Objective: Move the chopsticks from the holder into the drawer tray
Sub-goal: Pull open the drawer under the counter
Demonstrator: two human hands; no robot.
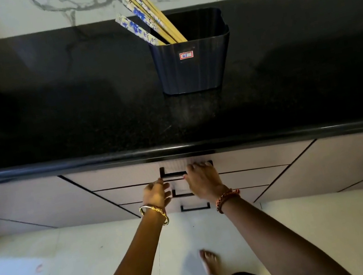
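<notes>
Two hands were down at the drawer fronts below the counter, and none of the chopsticks had been moved yet. Farthest left, the black countertop (52,126) lay bare, with pale cabinet doors under it. Next came the left hand (155,196), a gold bangle (153,212) on its wrist, hovering just beside the left end of the top drawer handle (172,172); its fingers were loosely curled and half open, holding nothing, with a fingertip close to the handle, though contact could not be made out. Up on the counter, right of that, the chopsticks (150,19) leaned to the left out of the dark holder (194,62), some plain wood, some with blue and white patterned tops, all of them inside it and resting against its left rim. The holder stood upright, well back from the counter edge, almost directly above the drawers. Below it, the right hand (203,178), wearing a reddish beaded bracelet (227,198), had its fingers hooked over the right end of the top handle, seemingly gripping it. The top drawer (240,161) looked fully shut, so the tray inside was hidden. By that reckoning the task was barely begun: the drawer needed pulling out, then the chopsticks lifted from the holder and laid in the tray.
</notes>
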